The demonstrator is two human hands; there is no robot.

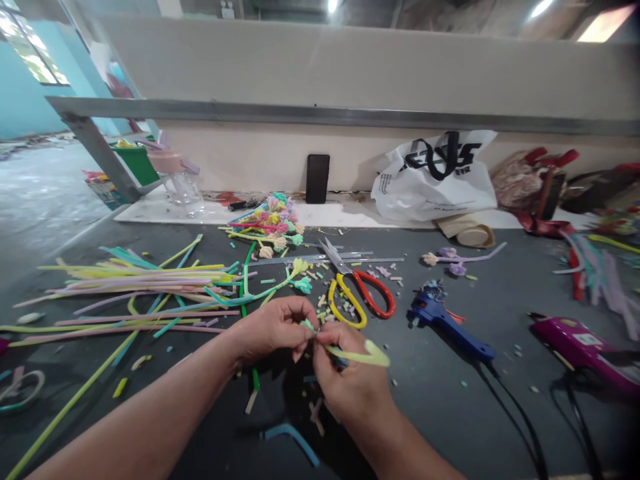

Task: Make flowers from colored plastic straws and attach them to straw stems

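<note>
Both hands meet over the dark table, fingertips almost touching. My left hand (283, 327) pinches a small mint-green pipe cleaner piece (309, 325). My right hand (350, 377) is closed on a yellow pipe cleaner (367, 355), whose bent end sticks out to the right over the knuckles. Whether the two pieces are joined is hidden by the fingers. Just beyond the right hand lie scissors (357, 283) with one yellow and one red handle, blades parted. A pipe cleaner stem with yellow and mint blossoms (280, 285) rests beyond the left hand.
Loose pipe cleaners (165, 280) spread over the left side. Finished fuzzy flowers (275, 223) are heaped at the back. A blue glue gun (450, 323) and a magenta corded tool (587, 347) lie to the right, cords trailing forward. A phone (318, 179) and white bag (435, 177) stand behind.
</note>
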